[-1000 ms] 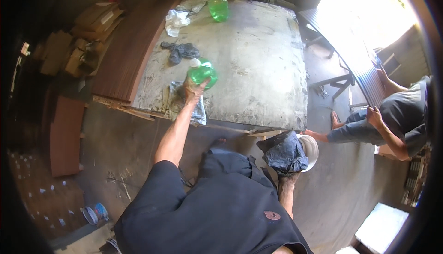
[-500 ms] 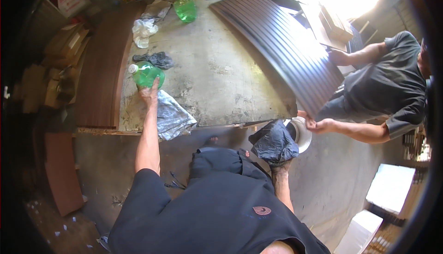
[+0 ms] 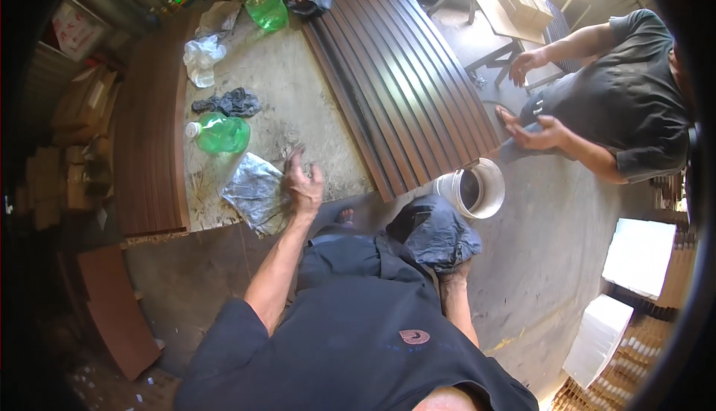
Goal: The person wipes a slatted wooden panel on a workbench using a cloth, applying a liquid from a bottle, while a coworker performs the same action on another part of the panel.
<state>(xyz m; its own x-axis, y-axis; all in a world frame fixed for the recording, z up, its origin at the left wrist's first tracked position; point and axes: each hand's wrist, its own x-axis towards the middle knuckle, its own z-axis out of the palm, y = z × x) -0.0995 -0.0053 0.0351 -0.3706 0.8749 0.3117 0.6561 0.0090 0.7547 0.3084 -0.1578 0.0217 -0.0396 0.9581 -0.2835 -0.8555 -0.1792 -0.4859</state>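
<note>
L grip [image 3: 304, 189] half-open, empty, nr crumpled gray-wht cloth [image 3: 256, 193]; R grip [image 3: 454, 272], mostly hidden, clasps wrinkled dk cloth [image 3: 436, 236]. Ribbed brn panel [image 3: 403, 75] on scuffed counter [image 3: 287, 94].

R hand [image 3: 454, 272] mostly behind dk cloth [image 3: 438, 238]

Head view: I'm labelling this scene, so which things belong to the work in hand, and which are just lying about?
Likely in the work:
dark cloth over the right hand;
ribbed brown panel;
white-capped green bottle near the left hand.

Apparently just lying about:
cardboard boxes at left;
white blocks at lower right.
</note>
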